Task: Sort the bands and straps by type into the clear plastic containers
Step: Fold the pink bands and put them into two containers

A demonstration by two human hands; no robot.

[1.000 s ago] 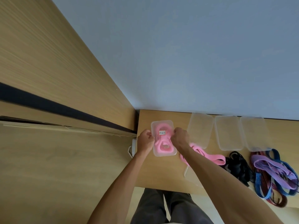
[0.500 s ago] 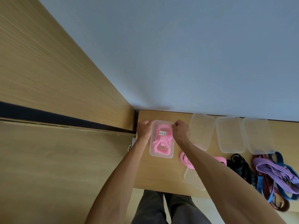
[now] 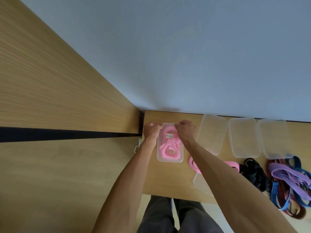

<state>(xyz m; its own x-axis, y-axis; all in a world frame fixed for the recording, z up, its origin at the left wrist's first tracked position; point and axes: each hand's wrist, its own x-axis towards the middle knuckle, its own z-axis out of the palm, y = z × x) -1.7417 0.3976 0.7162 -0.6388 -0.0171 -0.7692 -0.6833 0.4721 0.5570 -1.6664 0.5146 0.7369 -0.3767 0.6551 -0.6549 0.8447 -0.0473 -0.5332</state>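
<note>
A light wood-grain worktop (image 3: pixel 170 180) sits in a corner, with a smooth pale blue wall behind it and a tall wooden panel to the left. At the left end stands a clear, rounded-rectangle plastic container (image 3: pixel 170 159) holding coiled pink bands (image 3: pixel 168 149) that look soft and rubbery; a small white label (image 3: pixel 169 136) edged in red sits on its lid (the writing is too small to read). Both hands reach to its far end: the left hand (image 3: pixel 152 130) has its fingers curled over the far left corner, and the right hand (image 3: pixel 186 130) has its fingers curled at the far right corner, both gripping the container's edge. The bare forearms stretch forward from the bottom of the view.

To the right, three more clear containers (image 3: pixel 244 137) stand in a row by the wall. Nearer the front edge lie a loose pink band (image 3: pixel 193 163), partly hidden by the right forearm, a flat clear lid (image 3: pixel 200 183), a tangle of thin black straps (image 3: pixel 254 174), and a heap of flat woven straps (image 3: pixel 289 182) in purple, blue and dark red.
</note>
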